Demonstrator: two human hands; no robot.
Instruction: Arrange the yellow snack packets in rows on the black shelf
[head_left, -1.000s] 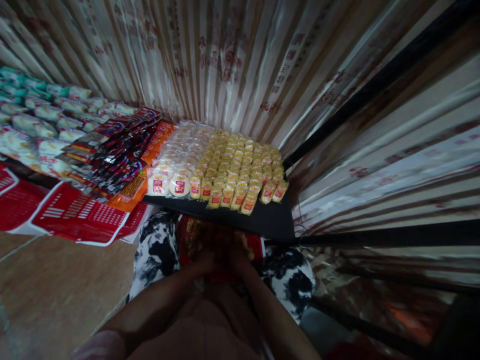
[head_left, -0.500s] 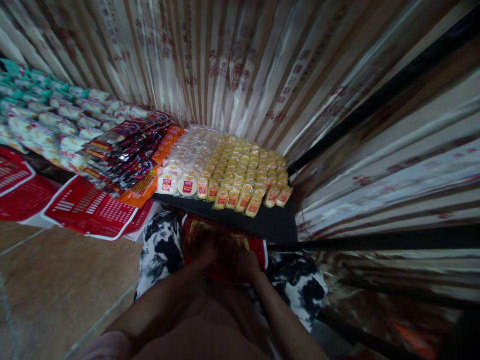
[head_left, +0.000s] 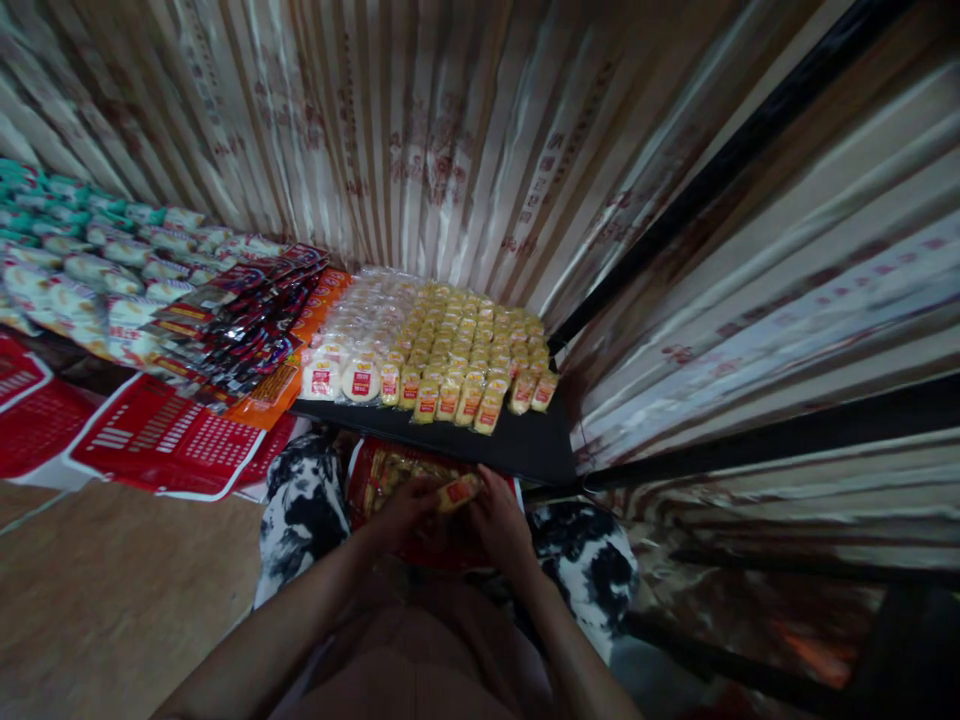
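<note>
A yellow-wrapped snack cake (head_left: 458,492) with a red label is held level over a red basket (head_left: 358,492) between my knees. My left hand (head_left: 409,512) has its fingers closed at the left end of the pack. At the other end, my right hand (head_left: 501,518) pinches it between thumb and fingers. More yellow packs (head_left: 397,468) lie in the basket beneath, dim and partly covered by my hands. On the black table just ahead stand rows of matching yellow snack cakes (head_left: 457,345).
White round packs (head_left: 361,376) adjoin the yellow rows. Further left are dark and orange snack bags (head_left: 247,320), then white and green packs (head_left: 112,260). Red baskets (head_left: 165,435) hang along the table front. A black pole (head_left: 675,210) slants before the curtain (head_left: 420,130) on the right.
Both hands were down in the basket, blurred. They have come up a little, with a snack cake now visible between them. The view has shifted slightly.
</note>
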